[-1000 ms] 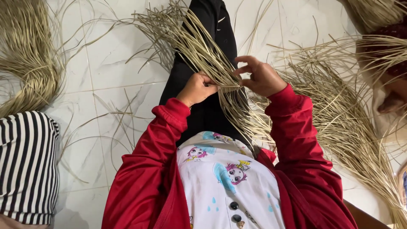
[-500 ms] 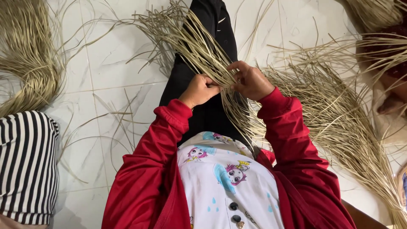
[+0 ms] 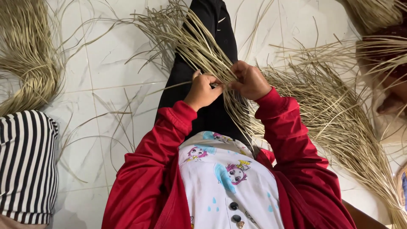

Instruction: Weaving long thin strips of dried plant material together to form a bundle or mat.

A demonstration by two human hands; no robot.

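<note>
While both our hands pinch the bundle of dried reed strips [image 3: 199,44] over our lap, left hand [image 3: 202,90] closed on it, right hand [image 3: 250,80] curled round it, we should grip close together so no strands slip to the floor [image 3: 106,63].

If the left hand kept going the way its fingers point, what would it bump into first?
Probably the right hand. The left hand points across the bundle of dry straw strands that both grip, and they nearly touch already.
</note>
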